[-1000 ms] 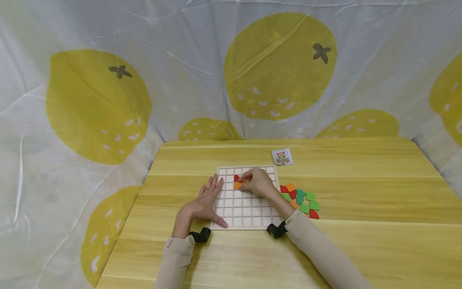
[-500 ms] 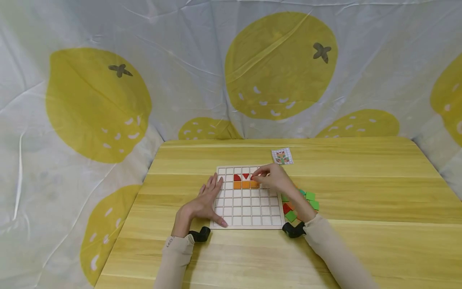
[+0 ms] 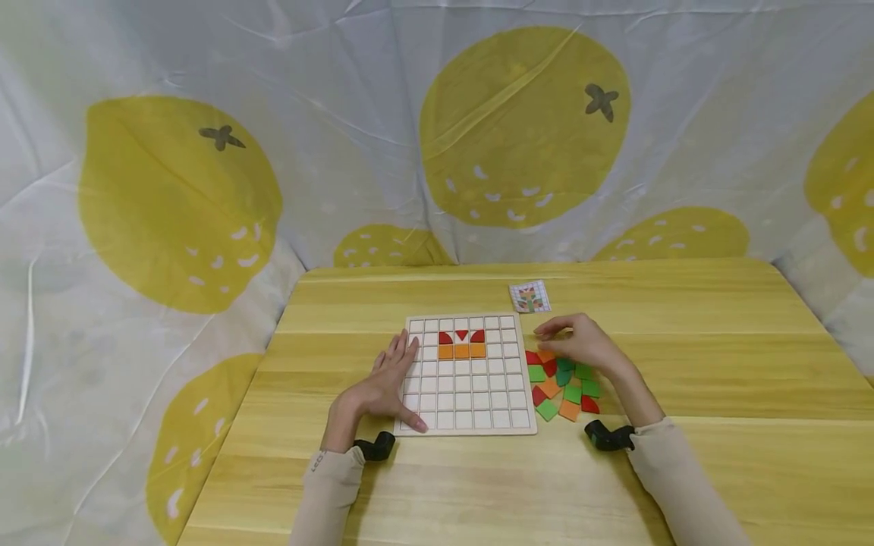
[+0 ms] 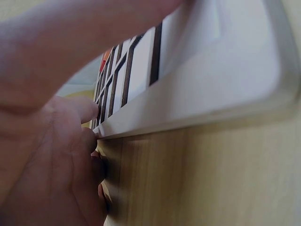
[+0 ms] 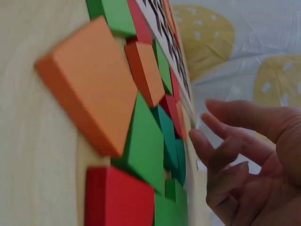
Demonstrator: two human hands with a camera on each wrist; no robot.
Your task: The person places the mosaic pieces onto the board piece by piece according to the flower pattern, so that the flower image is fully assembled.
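Note:
My left hand (image 3: 382,387) rests with spread fingers on the left edge of a pale wooden grid board (image 3: 464,421); its thumb lies on the near left corner. On the board are two red quarter-round tiles with a small red triangle (image 3: 462,334) between them, above a row of orange square tiles (image 3: 462,351). My right hand (image 3: 583,343) hovers over the far side of a loose heap of tiles right of the board. In the right wrist view its thumb and fingers are apart with nothing between them. Near it lie orange (image 5: 91,84), green (image 5: 142,146) and red (image 5: 120,197) tiles.
A small printed card (image 3: 529,296) with a coloured grid pattern lies beyond the board. Black wrist cameras (image 3: 610,436) sit at both cuffs. The wooden table (image 3: 683,349) ends at a lemon-print cloth (image 3: 526,129) hanging behind.
My right hand let go of a red quarter-round tile on the board and moved right, over the heap. The row of orange tiles came into full view. My left hand stayed put.

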